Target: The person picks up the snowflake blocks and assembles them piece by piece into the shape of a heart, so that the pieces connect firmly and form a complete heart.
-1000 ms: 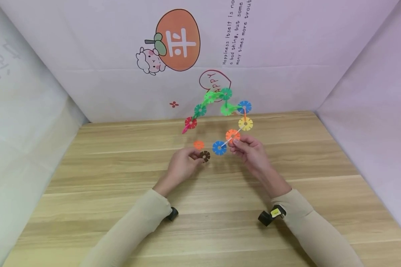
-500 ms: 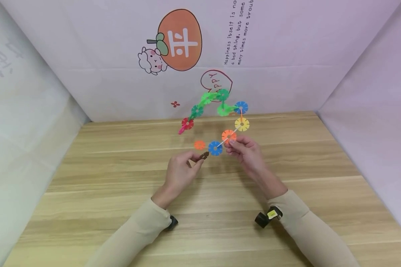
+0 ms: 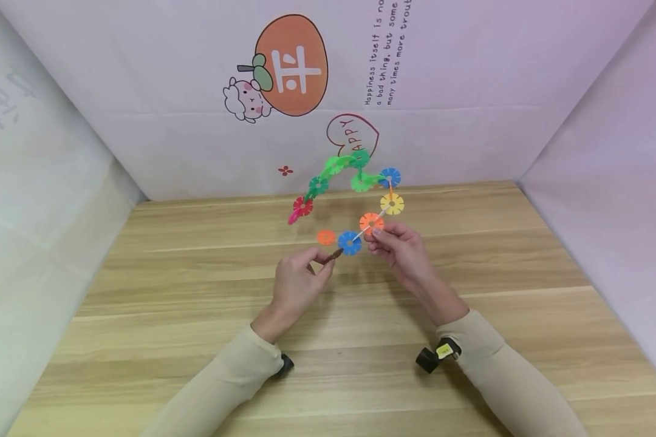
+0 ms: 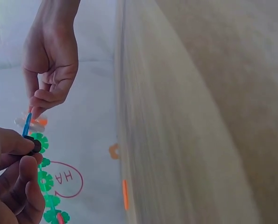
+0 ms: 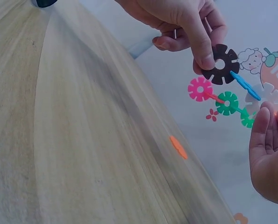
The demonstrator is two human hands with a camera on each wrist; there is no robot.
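Observation:
My left hand [image 3: 297, 282] pinches a dark brown notched disc [image 5: 221, 64] between thumb and fingers. In the head view that disc is edge-on, against the lower left rim of a blue notched disc [image 3: 349, 243]; the right wrist view shows the two meeting at their slots, though how deeply is unclear. The blue disc ends a chain of interlocked plastic discs. My right hand [image 3: 407, 258] pinches the chain near an orange disc [image 3: 371, 224] and a white disc [image 5: 264, 99]. Beyond them the chain bends through a yellow disc [image 3: 392, 204] and green discs [image 3: 334, 164] to a pink end [image 3: 293, 216].
A loose orange disc [image 3: 326, 237] lies flat on the wooden table [image 3: 350, 376], just beyond my left fingertips. Behind the table's far edge stands a white printed backdrop [image 3: 443, 145], with white cloth sides left and right. The chain is held above the tabletop.
My left hand has turned the brown disc from face-on to edge-on and it now meets the blue disc. My right hand and the chain have shifted slightly left.

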